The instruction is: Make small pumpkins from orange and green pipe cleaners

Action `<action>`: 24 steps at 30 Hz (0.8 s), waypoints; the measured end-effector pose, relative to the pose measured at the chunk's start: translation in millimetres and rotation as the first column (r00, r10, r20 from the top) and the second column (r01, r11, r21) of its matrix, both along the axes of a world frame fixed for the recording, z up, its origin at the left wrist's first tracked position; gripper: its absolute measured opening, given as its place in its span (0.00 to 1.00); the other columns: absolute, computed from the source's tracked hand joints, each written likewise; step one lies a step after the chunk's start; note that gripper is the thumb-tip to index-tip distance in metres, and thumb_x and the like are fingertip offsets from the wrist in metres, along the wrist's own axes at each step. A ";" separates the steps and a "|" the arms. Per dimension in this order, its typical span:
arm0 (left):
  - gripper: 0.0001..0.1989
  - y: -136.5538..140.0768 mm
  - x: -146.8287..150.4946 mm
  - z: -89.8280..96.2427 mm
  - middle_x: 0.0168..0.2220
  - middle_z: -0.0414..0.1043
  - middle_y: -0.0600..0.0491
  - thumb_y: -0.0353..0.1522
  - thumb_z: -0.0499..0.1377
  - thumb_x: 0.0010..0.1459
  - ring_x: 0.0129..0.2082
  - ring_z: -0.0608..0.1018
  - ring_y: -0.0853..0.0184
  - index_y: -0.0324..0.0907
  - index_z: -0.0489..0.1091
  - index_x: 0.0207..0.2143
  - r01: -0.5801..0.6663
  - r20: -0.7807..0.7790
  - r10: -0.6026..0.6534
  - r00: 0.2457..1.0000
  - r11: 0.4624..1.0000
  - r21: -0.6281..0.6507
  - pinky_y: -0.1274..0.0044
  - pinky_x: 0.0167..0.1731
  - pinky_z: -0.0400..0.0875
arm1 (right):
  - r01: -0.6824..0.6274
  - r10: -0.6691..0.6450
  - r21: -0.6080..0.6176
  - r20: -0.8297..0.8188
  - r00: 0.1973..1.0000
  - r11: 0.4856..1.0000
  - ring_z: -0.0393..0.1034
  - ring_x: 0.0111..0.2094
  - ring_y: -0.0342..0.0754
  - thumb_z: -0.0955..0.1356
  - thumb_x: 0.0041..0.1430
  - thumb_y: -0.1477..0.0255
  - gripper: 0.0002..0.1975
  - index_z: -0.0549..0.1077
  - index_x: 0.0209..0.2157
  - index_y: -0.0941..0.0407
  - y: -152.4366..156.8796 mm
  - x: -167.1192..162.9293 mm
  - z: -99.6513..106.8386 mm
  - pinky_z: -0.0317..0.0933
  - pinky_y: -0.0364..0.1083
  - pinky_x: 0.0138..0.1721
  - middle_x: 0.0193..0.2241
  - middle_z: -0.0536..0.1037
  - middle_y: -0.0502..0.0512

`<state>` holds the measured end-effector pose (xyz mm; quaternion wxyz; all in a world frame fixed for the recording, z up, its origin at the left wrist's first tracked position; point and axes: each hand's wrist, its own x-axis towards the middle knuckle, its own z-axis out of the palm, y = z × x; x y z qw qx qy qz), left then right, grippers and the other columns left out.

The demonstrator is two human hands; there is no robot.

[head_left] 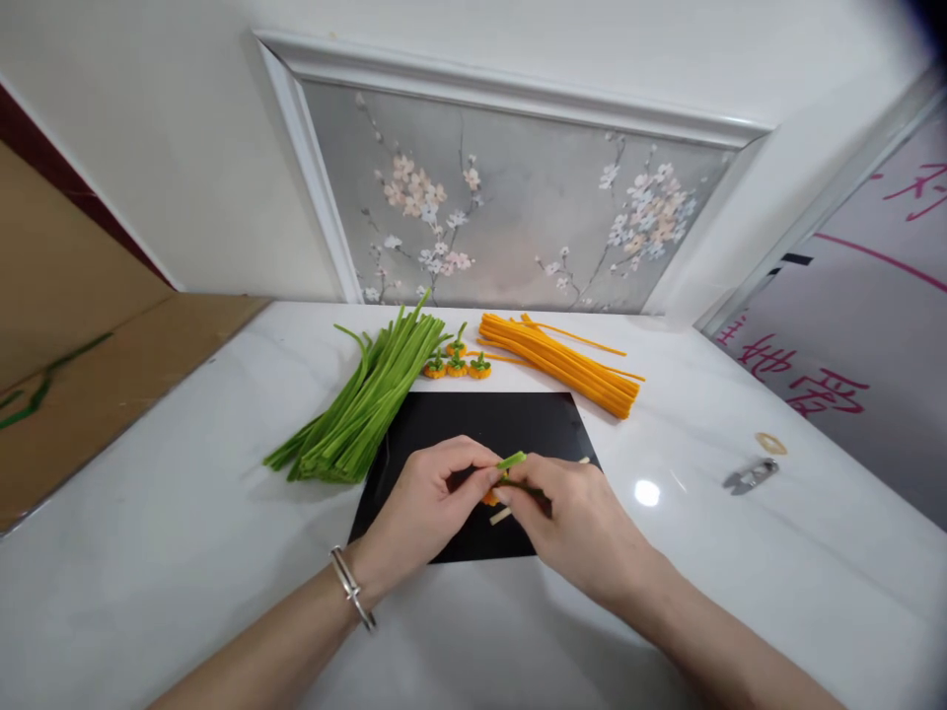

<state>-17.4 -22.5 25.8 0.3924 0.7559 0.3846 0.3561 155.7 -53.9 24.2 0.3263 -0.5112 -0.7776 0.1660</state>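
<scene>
Over the black mat [473,419], my left hand [436,498] and my right hand [573,508] meet, thumbs and fingers pinched together. Between the fingertips a green pipe cleaner [512,461] pokes out. Under it shows a bit of a small orange pipe-cleaner piece [489,499], mostly covered by my fingers. A thin pale stick [501,516] passes beneath my right hand; I cannot tell whether it is held or lies on the mat. My left wrist wears a silver bracelet [350,587].
Left of the mat lies a bundle of green pipe cleaners [370,404]; behind it on the right, a bundle of orange pipe cleaners [562,365]. Several small orange-and-green pieces [457,365] sit between them. Small snips [751,477] and a tan loop [770,443] lie far right.
</scene>
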 end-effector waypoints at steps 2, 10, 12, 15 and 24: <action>0.08 -2.1 1.5 -1.3 0.34 0.74 0.52 0.29 0.56 0.61 0.34 0.75 0.67 0.42 0.76 0.33 -0.026 0.025 0.026 0.999 1.000 0.017 0.77 0.35 0.69 | 0.032 -0.036 0.052 0.076 0.996 0.998 0.71 0.25 0.43 0.65 0.59 0.76 0.05 0.72 0.31 0.54 -2.4 -2.6 -2.1 0.57 0.40 0.26 0.27 0.77 0.48; 0.07 -0.4 5.1 -4.0 0.41 0.70 0.51 0.29 0.59 0.57 0.41 0.75 0.66 0.41 0.73 0.26 -0.224 0.126 0.224 0.966 0.975 -0.018 0.77 0.39 0.71 | -0.065 -0.066 0.422 0.288 0.955 0.904 0.62 0.19 0.41 0.61 0.61 0.79 0.13 0.68 0.24 0.56 -5.3 -5.3 -6.6 0.49 0.42 0.22 0.19 0.69 0.48; 0.07 -0.1 4.5 -5.0 0.39 0.71 0.51 0.29 0.59 0.57 0.40 0.75 0.66 0.41 0.73 0.26 -0.235 0.117 0.234 0.965 0.972 -0.005 0.76 0.40 0.70 | -0.131 -0.057 0.501 0.343 0.937 0.856 0.60 0.19 0.42 0.60 0.61 0.81 0.14 0.67 0.23 0.56 -5.7 -5.6 -6.9 0.48 0.44 0.22 0.19 0.68 0.48; 0.07 -1.7 4.2 -6.6 0.38 0.72 0.52 0.28 0.58 0.58 0.37 0.75 0.67 0.41 0.73 0.27 -0.239 0.104 0.236 0.966 0.971 0.015 0.76 0.39 0.69 | -0.221 -0.023 0.540 0.408 0.913 0.812 0.58 0.20 0.43 0.59 0.61 0.83 0.15 0.66 0.23 0.56 -6.6 -6.4 -7.9 0.47 0.45 0.23 0.19 0.67 0.49; 0.08 -4.1 4.2 -3.4 0.38 0.74 0.52 0.26 0.55 0.59 0.37 0.75 0.67 0.43 0.75 0.32 -0.121 0.039 0.118 0.992 0.989 0.081 0.77 0.38 0.70 | -0.236 0.000 0.483 0.439 0.898 0.843 0.63 0.28 0.45 0.60 0.64 0.80 0.11 0.71 0.33 0.56 -3.1 -0.2 -1.2 0.54 0.44 0.27 0.32 0.74 0.53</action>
